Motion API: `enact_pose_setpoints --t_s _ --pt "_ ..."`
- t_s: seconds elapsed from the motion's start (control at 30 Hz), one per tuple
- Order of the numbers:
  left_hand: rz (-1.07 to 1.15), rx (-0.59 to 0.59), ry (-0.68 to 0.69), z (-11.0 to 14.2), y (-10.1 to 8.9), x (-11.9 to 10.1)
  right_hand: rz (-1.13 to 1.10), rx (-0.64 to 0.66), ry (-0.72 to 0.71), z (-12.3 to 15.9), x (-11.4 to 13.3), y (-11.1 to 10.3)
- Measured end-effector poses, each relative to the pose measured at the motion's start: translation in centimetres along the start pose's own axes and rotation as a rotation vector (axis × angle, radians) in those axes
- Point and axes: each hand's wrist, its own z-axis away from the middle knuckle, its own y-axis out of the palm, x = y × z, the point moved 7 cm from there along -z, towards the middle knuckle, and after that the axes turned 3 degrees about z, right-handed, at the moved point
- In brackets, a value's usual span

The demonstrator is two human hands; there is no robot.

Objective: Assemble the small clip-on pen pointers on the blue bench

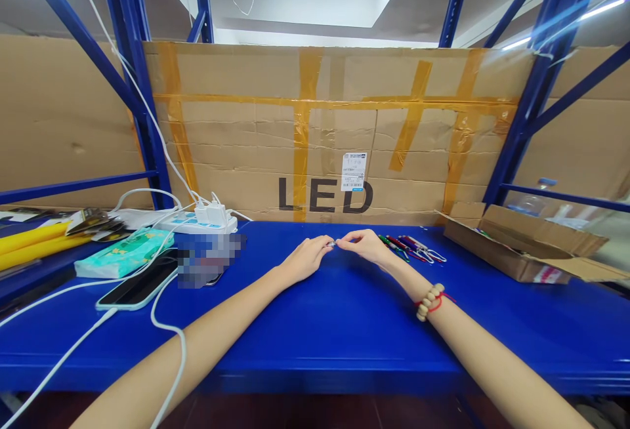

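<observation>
Above the blue shelf top, my left hand is closed, with its fingertips pinching a small silvery piece too small to name. My right hand meets it from the other side, thumb and forefinger pinched together at the piece's right end. Whether the right fingertips grip that same piece or another tiny one is hidden. Just beyond my right hand lies a bunch of carabiner-like clips in green, red and silver.
An open cardboard box stands at the right. On the left are a phone with a white cable, a tissue pack, a power strip and a blurred-out object. A large LED carton walls off the back.
</observation>
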Motion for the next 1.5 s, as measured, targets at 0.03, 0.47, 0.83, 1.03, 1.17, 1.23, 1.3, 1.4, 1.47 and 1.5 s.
enact_pose_setpoints --t_s 0.03,0.47,0.83,1.03,1.17,1.23,1.3,1.4,1.47,1.5 --pt "0.025 -0.001 -0.005 0.1 0.0 -0.1 -0.009 0.011 0.001 0.1 0.1 0.0" --pt "-0.042 0.013 0.048 0.3 0.3 -0.4 0.022 0.086 0.031 0.5 0.3 0.1" --pt "0.038 -0.086 -0.058 0.3 0.0 -0.3 -0.014 0.011 0.099 0.6 0.6 0.1" --pt "0.101 -0.121 -0.116 0.1 0.3 -0.3 -0.016 -0.056 -0.045 0.0 1.0 -0.2" --pt "0.141 -0.149 -0.129 0.2 0.3 -0.2 0.019 -0.096 -0.119 0.1 1.6 -0.5" --pt "0.126 -0.151 -0.114 0.2 0.3 -0.3 0.015 -0.081 -0.1 0.2 1.6 -0.4" --pt "0.081 -0.141 -0.108 0.3 0.3 -0.4 0.005 -0.051 -0.049 0.1 1.2 -0.2" --pt "-0.01 -0.126 -0.135 0.5 0.4 -0.5 0.01 -0.019 0.02 0.1 0.6 0.0" --pt "-0.068 -0.134 -0.162 0.6 0.3 -0.6 0.013 -0.007 0.045 0.2 0.6 0.1" --pt "-0.093 -0.14 -0.17 0.6 0.2 -0.6 0.013 -0.001 0.061 0.3 0.6 0.2"
